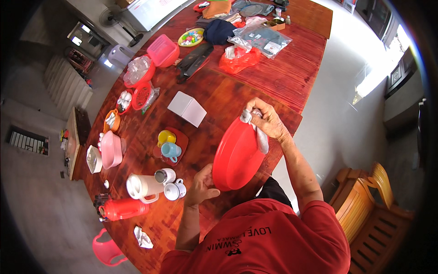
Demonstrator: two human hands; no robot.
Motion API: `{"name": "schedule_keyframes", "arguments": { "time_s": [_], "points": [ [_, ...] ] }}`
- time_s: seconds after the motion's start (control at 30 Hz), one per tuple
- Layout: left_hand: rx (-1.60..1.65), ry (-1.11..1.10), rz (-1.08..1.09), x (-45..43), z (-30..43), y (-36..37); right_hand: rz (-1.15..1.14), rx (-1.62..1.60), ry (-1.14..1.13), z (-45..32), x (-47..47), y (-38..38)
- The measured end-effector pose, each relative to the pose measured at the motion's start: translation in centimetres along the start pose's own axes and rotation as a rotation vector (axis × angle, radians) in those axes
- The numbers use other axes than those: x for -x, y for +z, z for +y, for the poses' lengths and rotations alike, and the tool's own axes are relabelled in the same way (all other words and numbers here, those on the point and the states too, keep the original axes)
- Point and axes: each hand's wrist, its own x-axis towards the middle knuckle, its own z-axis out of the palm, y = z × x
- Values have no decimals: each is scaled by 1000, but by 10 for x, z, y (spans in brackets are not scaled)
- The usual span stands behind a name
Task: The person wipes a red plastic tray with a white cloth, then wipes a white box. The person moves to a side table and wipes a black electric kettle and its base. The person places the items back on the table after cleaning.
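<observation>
A round red plastic basin (237, 157) is tilted up on edge above the wooden table, its underside or outer face towards me. My left hand (204, 185) supports its lower left rim, with fingers behind it and the thumb apart. At the upper rim, my right hand (267, 120) pinches a greyish-white cloth (262, 140) against the plastic. Part of that cloth hangs over the basin's right side. Left of the basin are a yellow cup (166, 136) and a light-blue mug (171, 150) on a red tray (182, 138). A white box (187, 109) lies farther up.
A pitcher (145, 186), white enamel mug (175, 189) and red thermos (125, 209) stand at the lower left. Crumpled tissue (143, 237) lies nearby. Several baskets, including a pink one (112, 150), line the table's left edge. A red plastic bag (239, 61) lies farther off; a wooden chair (362, 205) stands right.
</observation>
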Motion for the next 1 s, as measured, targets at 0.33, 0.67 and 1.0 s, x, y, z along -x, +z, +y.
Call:
{"name": "schedule_keyframes", "arguments": {
  "time_s": [0.33,0.67,1.0],
  "points": [
    [-513,168,184,-37,26,20,-63,889,-564,-26,3,85],
    [-564,268,346,-15,8,19,131,844,-479,-34,13,105],
    [-612,316,265,-9,8,27,647,543,83,16,-19,37]
  ]
}}
